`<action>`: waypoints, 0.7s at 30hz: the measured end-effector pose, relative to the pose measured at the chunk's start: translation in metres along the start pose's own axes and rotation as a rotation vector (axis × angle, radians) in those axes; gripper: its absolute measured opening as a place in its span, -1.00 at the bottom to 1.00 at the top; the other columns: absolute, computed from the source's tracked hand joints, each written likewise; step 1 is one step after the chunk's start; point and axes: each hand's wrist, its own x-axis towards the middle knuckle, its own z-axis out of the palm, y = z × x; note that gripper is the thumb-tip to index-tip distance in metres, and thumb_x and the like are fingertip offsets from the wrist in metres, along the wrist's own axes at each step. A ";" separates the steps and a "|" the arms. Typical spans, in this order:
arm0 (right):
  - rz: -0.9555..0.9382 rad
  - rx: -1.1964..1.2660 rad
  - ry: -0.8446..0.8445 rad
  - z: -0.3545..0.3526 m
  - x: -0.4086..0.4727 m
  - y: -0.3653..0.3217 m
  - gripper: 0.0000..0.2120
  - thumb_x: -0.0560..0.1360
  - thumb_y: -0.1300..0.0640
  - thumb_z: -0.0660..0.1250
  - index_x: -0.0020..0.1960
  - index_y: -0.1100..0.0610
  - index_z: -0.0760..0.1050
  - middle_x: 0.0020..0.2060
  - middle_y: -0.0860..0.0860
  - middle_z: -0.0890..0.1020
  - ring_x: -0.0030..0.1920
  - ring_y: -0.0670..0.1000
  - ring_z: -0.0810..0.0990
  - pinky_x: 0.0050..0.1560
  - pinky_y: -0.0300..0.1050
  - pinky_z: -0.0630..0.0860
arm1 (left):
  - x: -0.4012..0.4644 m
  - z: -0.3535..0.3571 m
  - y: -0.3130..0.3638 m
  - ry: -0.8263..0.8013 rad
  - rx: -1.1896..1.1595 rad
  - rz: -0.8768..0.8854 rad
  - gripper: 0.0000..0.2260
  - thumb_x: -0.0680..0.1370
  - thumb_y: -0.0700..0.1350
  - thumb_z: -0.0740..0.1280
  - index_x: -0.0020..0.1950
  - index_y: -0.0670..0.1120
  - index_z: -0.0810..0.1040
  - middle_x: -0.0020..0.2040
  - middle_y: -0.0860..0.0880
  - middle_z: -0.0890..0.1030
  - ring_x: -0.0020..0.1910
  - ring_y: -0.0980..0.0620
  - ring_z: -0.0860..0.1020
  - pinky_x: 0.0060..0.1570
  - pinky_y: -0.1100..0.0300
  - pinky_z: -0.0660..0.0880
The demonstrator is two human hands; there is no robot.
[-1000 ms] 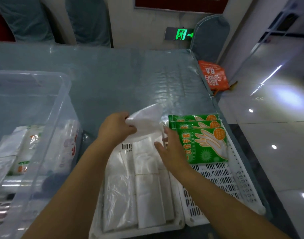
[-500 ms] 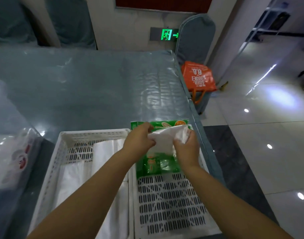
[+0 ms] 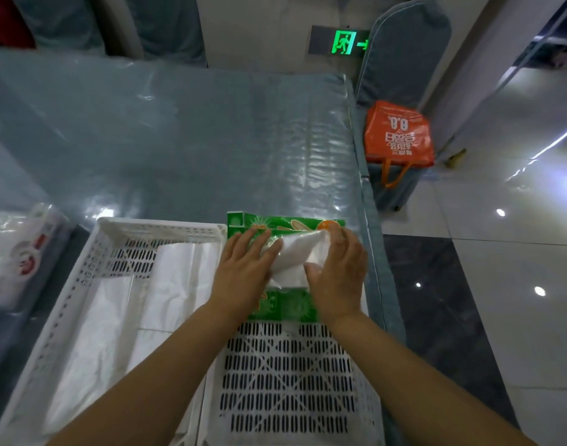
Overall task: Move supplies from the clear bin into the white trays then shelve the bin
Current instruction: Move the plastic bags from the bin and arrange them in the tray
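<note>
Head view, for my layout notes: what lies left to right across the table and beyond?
Clear bin → left white tray → right white tray, green packs at its far end → table edge → orange bag.

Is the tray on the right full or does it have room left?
Room left. The right tray shows bare slotted floor at its near end; only the green packets sit at the far end.

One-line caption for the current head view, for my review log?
Both hands, left hand and right hand, press a white plastic packet onto green glove packs in the right white tray.
</note>
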 end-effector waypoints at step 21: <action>-0.333 -0.173 -0.347 -0.004 -0.013 0.016 -0.51 0.40 -0.02 0.42 0.29 0.05 0.44 0.04 0.13 0.52 0.04 0.14 0.49 0.03 0.05 0.47 | -0.013 0.016 0.003 -0.272 0.069 0.132 -0.40 0.60 0.07 0.04 0.44 -0.02 -0.30 0.50 -0.04 -0.23 0.47 -0.03 -0.26 0.42 0.01 -0.29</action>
